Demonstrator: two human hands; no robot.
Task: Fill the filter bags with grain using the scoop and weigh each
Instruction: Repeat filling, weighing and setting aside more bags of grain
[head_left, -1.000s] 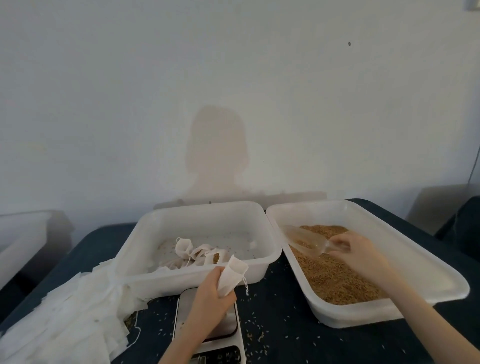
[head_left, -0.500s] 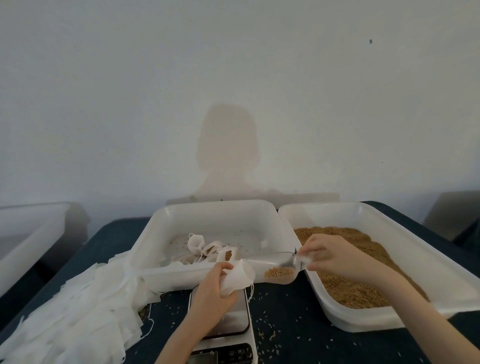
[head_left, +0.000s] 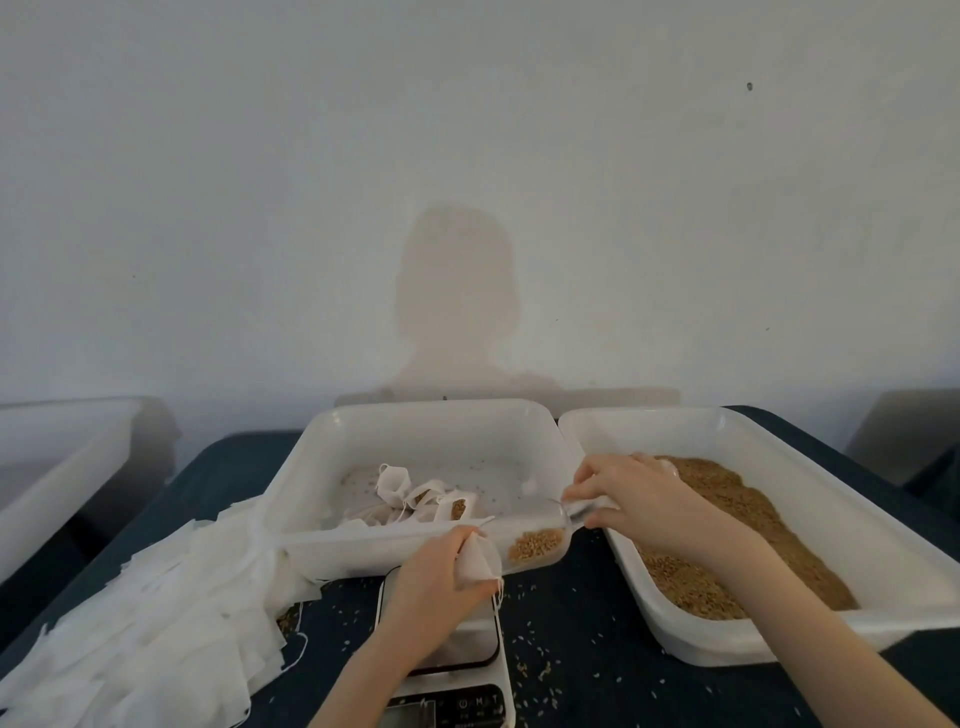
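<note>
Head view, step: left hand (head_left: 434, 582) pinches a small white filter bag (head_left: 477, 560) open above the white digital scale (head_left: 451, 670) at the tabletop's near edge; right hand (head_left: 631, 499) grips a clear plastic scoop (head_left: 535, 540) of brown grain, its mouth at the bag.
Done: perhaps three filled bags (head_left: 415, 496) in the middle white plastic tray (head_left: 363, 551), though they overlap.
Left: a thick pile of flat empty bags (head_left: 145, 623) by the left edge.
Count: one scale, one scoop, two trays on the tabletop, the right tray (head_left: 831, 493) holding grain.

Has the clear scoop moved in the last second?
Yes. The scoop left the grain tray, crossing leftward over its rim to the filter bag, above the scale.
</note>
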